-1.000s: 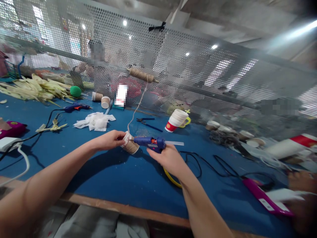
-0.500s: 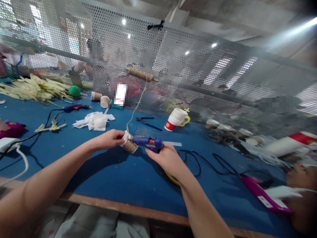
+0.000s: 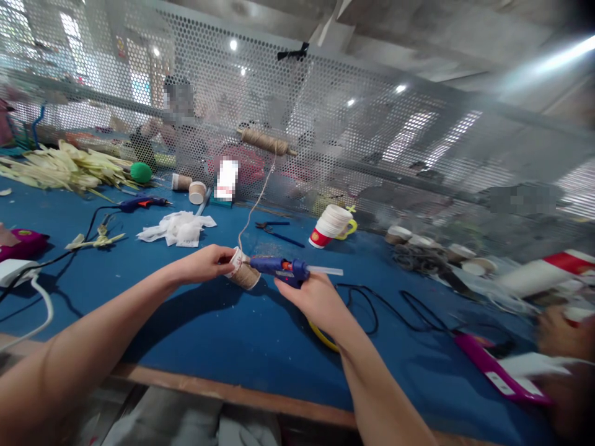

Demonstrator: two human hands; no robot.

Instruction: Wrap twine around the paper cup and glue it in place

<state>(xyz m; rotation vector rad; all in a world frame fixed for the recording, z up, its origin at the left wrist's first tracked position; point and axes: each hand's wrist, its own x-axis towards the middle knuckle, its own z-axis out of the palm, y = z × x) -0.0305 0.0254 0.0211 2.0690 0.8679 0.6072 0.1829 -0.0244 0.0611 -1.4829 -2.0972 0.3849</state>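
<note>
My left hand (image 3: 214,262) grips a paper cup (image 3: 245,276) by its rim end, and the cup lies tilted just above the table. Brown twine is wound round much of the cup's side. A strand of twine (image 3: 251,210) runs from the cup up to a twine spool (image 3: 264,141) on the mesh screen. In my right hand (image 3: 316,296) is a blue hot glue gun (image 3: 281,269), a clear glue stick poking out of its back. Its nozzle points left and meets the cup's side, near the edge of the wound twine.
Pliers (image 3: 281,232) and a stack of paper cups (image 3: 331,225) lie beyond my hands. White tissue (image 3: 179,228), a second glue gun (image 3: 145,202) and pale husks (image 3: 65,167) are leftward. Black cable (image 3: 372,303) leads to a purple power strip (image 3: 502,368), near another person's hand (image 3: 564,331).
Both hands, the cup and the glue gun keep nearly the same places. At the right edge, the other person's hand has shifted and now shows a small cup-like object.
</note>
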